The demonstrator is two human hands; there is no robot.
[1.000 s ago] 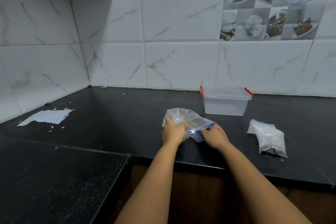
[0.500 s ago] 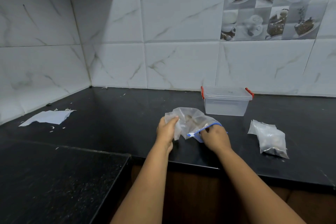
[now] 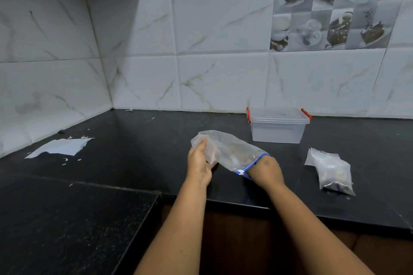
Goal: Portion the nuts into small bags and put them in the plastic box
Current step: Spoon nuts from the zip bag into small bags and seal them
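Two hands: both hold one clear zip bag (image 3: 232, 152) above the front of the black desk (image 3: 138, 154).
Left hand (image 3: 199, 161): fingers and thumb curled round the bag's closed bottom end, lifting it.
Right hand (image 3: 265, 171): at the blue zip mouth, the hand partly covered by the plastic; fingers hidden, though they appear to hold the rim.
Nuts: a pale brownish cluster shows faintly through the plastic in the bag's middle; the count cannot be told.
Small bags (image 3: 330, 171): a clear packet lying flat on the desk to the right, well apart from both hands; dark contents at its near end, not identifiable.
Plastic box (image 3: 278, 126): clear, with red clips, lid seated on top, standing at the wall behind and to the right of the held bag.
Paper scrap (image 3: 60, 147): torn white sheet with crumbs far to the left, off the working area.
Risk 1, spill: the bag slopes toward its mouth, so nuts are likely to slide out past the right hand onto the desk or over its front edge if the rim grip loosens.
Risk 2, slip: thin film held at only two ends may pull free of the left hand under a shifting load.
Risk 3, blocked drop-off: with the lid on, the box cannot take any bag until one hand frees itself to unclip it.
Risk 4, miscount: cloudy plastic hides the contents, so portions could come out uneven.
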